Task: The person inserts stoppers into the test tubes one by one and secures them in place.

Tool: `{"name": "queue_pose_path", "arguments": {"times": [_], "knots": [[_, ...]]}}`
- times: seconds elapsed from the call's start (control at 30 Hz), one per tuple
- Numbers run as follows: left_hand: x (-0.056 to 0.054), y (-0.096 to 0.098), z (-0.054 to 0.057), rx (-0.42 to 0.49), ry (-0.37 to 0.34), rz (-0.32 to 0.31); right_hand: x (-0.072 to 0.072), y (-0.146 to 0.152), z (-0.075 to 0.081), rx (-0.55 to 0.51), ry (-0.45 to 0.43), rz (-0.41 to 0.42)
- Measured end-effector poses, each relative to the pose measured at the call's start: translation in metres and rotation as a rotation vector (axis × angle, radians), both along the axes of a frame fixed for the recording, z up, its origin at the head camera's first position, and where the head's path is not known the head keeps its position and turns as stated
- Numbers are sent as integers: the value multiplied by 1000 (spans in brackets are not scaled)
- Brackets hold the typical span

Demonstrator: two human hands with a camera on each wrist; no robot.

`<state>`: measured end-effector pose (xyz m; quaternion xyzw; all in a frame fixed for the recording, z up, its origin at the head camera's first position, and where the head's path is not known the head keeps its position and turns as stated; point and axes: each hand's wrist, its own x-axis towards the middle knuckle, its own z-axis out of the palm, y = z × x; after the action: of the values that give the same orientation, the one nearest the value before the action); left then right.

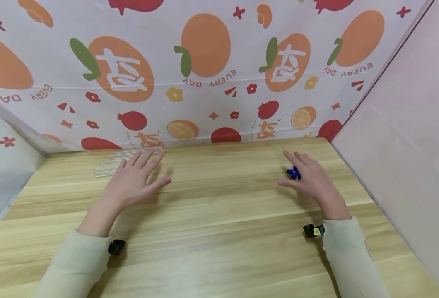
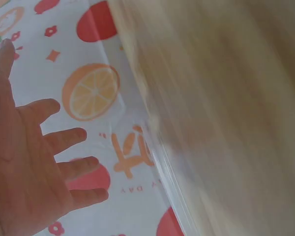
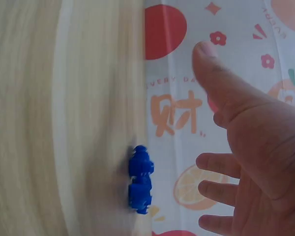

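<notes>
My left hand (image 1: 133,182), fingers spread, hovers at the table's back left and holds nothing. Several thin clear rods (image 1: 105,169) lie side by side beyond and partly beneath its fingers. In the left wrist view the palm and spread fingers of the left hand (image 2: 29,162) show against the cloth, with the rods (image 2: 173,184) blurred along the table edge. At the back right, my right hand (image 1: 312,180) also has its fingers extended and grips nothing. Just under it sit small, knobbly blue plastic pieces (image 1: 293,172), partly hidden by the hand; the right wrist view shows these blue pieces (image 3: 140,179) apart from its fingers.
A wood-grain table (image 1: 204,231) stretches before me. Fruit-printed cloth (image 1: 212,99) hangs at its back edge. Pale walls (image 1: 409,136) stand to the right and left. A small black device (image 1: 116,247) sits at the left cuff, another black device (image 1: 309,231) at the right.
</notes>
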<state>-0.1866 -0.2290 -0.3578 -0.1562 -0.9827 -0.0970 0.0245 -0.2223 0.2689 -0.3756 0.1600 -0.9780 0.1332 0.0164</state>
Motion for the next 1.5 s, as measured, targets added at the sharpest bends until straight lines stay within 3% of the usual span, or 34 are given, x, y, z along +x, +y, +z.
{"name": "queue_pose_path", "arguments": {"times": [0.17, 0.47, 0.67, 0.87, 1.2, 1.5], "knots": [[1, -14, 2, -22, -27, 9, 4, 8, -5, 1, -38, -33], [-7, -41, 10, -124, -83, 18, 5, 17, -9, 13, -63, -40], [-17, -54, 8, -166, -135, 0, 2, 20, -13, 35, -135, -58], [-18, -63, 5, -184, -184, -18, 1, 20, -14, 46, -153, -62], [-14, -69, -4, -190, -172, -46, -1, 16, -19, 82, -105, -5], [-14, -68, -6, -180, -148, -18, -1, 8, -21, 101, -113, 3]]}}
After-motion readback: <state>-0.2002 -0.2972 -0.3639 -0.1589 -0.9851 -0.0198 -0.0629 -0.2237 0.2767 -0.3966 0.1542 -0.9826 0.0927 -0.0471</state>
